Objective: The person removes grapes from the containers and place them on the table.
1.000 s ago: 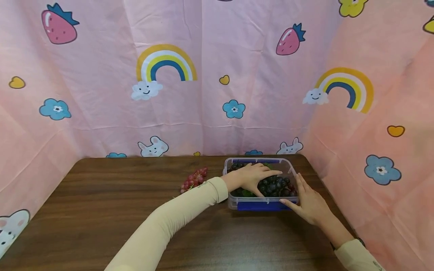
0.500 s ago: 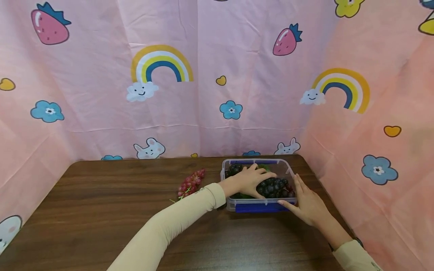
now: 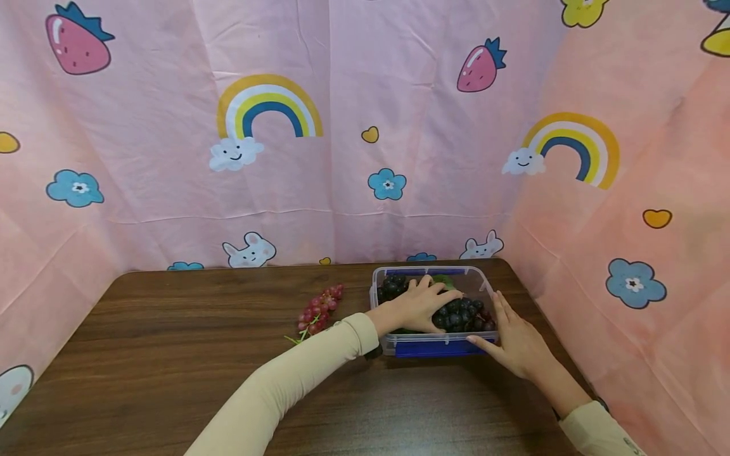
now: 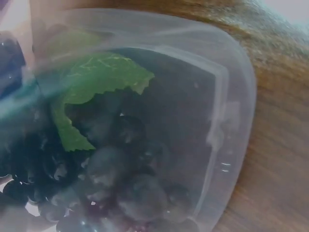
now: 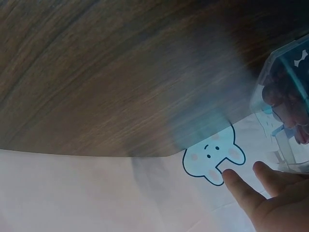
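Note:
A clear plastic food container (image 3: 393, 345) with blue latches stands at the table's back right. In it lie bunches of dark grapes (image 3: 463, 313) and a green leaf (image 4: 108, 72). My left hand (image 3: 419, 308) reaches into the container, its fingers spread and resting over the grapes. Grapes show in the gap between thumb and index finger; the fingers are out of sight in the left wrist view. My right hand (image 3: 521, 348) touches the container's right front corner, thumb along the front and straight fingers along the right side.
A bunch of red grapes (image 3: 316, 310) with green stems lies left of the container, beyond the left sleeve (image 3: 285, 373). The brown wooden table (image 3: 171, 354) ends at a pink patterned curtain (image 3: 342, 76) behind and on both sides.
The left hand has shifted slightly over the dark grapes, its fingers more spread toward the back. The right hand stays at the corner. The head view has turned a little right.

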The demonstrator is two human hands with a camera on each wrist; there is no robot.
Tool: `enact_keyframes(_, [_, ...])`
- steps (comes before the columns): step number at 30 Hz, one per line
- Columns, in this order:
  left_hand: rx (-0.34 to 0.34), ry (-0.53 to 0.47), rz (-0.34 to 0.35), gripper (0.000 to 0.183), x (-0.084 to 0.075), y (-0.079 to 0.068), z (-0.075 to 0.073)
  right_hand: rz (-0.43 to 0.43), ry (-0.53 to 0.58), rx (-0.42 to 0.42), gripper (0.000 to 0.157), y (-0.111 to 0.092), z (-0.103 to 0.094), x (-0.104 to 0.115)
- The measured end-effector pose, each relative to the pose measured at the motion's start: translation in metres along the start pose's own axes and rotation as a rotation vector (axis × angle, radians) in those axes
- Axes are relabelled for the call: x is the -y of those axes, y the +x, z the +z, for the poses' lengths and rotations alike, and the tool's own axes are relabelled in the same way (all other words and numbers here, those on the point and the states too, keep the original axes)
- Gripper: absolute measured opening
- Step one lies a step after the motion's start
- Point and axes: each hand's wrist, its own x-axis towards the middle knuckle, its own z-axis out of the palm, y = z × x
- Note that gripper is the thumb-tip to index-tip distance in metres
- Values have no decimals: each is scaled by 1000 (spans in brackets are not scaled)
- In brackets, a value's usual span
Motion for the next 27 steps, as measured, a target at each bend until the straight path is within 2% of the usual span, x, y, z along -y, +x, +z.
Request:
enact_keyframes(14, [-79,9,37,90,-6,-3,-4,10,-1,5,107,0,1,0])
enact_keyframes(27, [-143,-3,58,88,-4,-8,-16,12,6,19,108,1,0,-1])
